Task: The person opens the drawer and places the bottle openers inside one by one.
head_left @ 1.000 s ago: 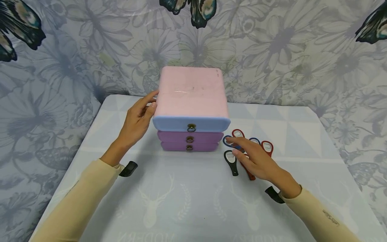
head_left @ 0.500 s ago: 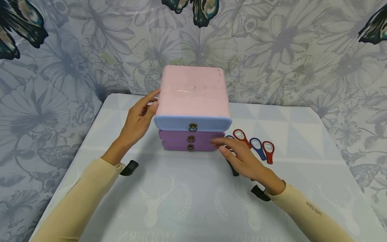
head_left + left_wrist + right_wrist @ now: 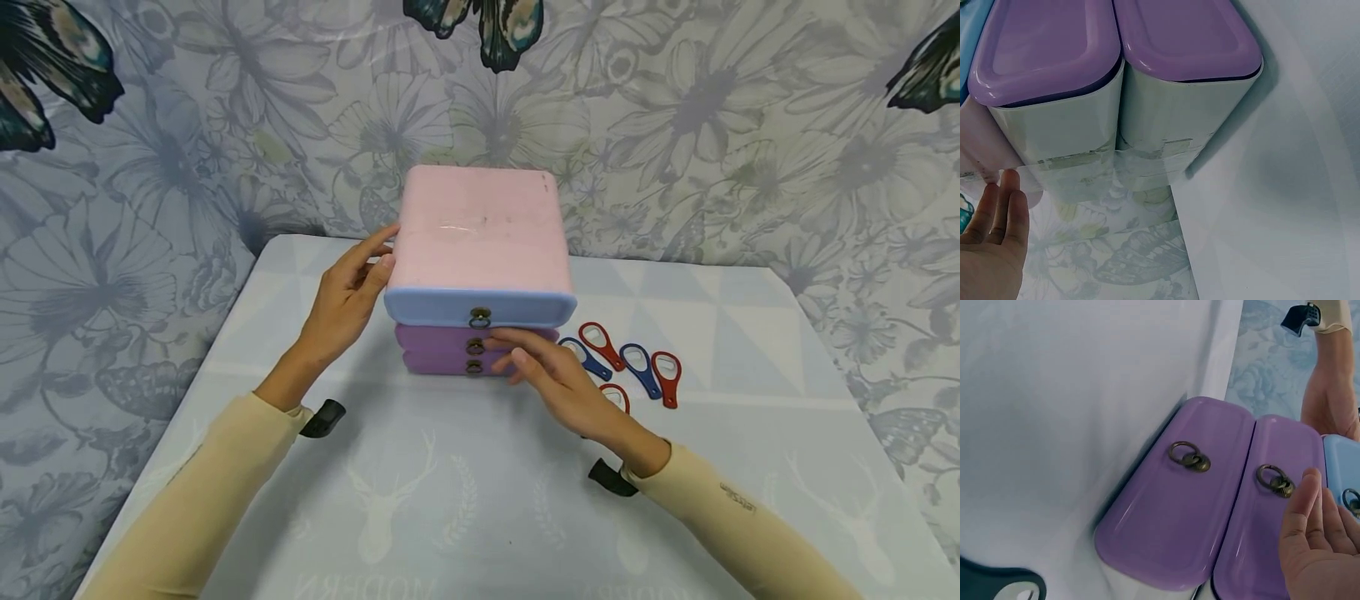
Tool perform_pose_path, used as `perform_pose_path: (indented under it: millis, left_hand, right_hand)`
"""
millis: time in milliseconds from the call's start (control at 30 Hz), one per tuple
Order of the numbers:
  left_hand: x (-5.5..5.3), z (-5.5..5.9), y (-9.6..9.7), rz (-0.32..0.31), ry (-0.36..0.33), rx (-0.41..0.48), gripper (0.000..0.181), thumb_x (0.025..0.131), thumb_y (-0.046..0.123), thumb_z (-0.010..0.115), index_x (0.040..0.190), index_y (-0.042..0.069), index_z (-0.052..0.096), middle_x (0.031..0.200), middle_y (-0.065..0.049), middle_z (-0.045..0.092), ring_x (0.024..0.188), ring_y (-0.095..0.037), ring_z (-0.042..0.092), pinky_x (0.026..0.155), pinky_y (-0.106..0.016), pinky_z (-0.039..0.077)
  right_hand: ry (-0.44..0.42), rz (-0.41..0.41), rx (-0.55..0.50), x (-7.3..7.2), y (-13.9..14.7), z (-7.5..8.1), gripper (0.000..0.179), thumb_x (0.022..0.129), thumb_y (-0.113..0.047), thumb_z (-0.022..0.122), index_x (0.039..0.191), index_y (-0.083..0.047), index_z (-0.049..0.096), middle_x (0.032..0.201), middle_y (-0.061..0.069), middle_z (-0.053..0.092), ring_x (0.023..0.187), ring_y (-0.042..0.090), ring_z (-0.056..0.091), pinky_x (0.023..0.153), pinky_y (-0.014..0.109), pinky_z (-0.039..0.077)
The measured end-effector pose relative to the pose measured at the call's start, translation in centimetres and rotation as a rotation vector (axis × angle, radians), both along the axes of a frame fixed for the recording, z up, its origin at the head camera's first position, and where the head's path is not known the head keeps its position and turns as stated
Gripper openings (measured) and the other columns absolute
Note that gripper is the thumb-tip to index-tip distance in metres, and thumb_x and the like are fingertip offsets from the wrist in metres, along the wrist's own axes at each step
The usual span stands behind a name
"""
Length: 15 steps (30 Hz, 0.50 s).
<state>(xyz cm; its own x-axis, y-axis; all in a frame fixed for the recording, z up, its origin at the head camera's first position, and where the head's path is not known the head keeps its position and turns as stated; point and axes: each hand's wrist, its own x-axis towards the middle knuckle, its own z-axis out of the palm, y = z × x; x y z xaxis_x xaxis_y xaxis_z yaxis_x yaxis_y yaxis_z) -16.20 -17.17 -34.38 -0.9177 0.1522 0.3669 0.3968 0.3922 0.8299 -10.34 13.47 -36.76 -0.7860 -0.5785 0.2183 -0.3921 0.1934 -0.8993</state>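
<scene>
A small chest of drawers [image 3: 480, 225] stands on the table, with a pink top, a blue top drawer front [image 3: 420, 307] and two purple ones below. Each front carries a brass ring pull [image 3: 1184, 453]. My left hand [image 3: 337, 308] rests against the chest's left side, fingers extended. My right hand [image 3: 573, 387] reaches across the purple fronts from the right. Its fingertips are close beside the middle drawer's ring pull [image 3: 1274, 480], fingers fairly straight and not hooked into the ring. All the drawers look closed.
Several small loop-headed items with short flat handles, red [image 3: 667, 380] and blue [image 3: 640, 372], lie right of the chest. A dark one [image 3: 991, 578] shows at the right wrist view's corner. Strips of clear tape [image 3: 1147, 169] cling to the chest's side. Patterned wallpaper [image 3: 675, 125] rises behind the table.
My right hand has moved left from above the loop-headed items to the middle purple drawer front, uncovering more of those items. My left hand has stayed at the chest's side.
</scene>
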Motion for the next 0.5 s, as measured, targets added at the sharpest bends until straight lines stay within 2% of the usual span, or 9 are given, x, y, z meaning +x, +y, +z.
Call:
perform_pose_path:
  millis: [167,333,500]
  left_hand:
    - [0.1,0.0,0.0,-0.004,0.001,0.011,0.045,0.108,0.031,0.048,0.153,0.034,0.043,0.135,-0.008,0.058,0.102,-0.018,0.065,0.078,-0.024,0.046]
    - [0.1,0.1,-0.1,-0.013,0.004,0.020,0.046,0.107,0.030,0.048,0.153,0.031,0.043,0.135,-0.009,0.058,0.107,-0.022,0.066,0.080,-0.023,0.047]
    - [0.1,0.1,-0.1,-0.012,0.007,0.018,0.045,0.107,0.030,0.049,0.152,0.036,0.043,0.135,-0.009,0.058,0.109,-0.023,0.065,0.081,-0.022,0.047]
  right_hand:
    - [-0.071,-0.005,-0.014,0.1,-0.9,0.4,0.042,0.111,-0.025,0.036,0.147,-0.008,0.049,0.142,0.011,0.059,0.114,0.023,0.065,0.090,0.034,0.054]
    - [-0.123,-0.021,-0.055,0.0,-1.9,0.3,0.041,0.111,-0.025,0.038,0.145,-0.006,0.051,0.139,0.014,0.060,0.112,0.024,0.066,0.088,0.034,0.054]
    - [-0.180,-0.071,-0.118,0.1,-2.8,0.6,0.036,0.109,-0.022,0.045,0.139,-0.004,0.056,0.134,0.016,0.063,0.107,0.021,0.068,0.087,0.037,0.055]
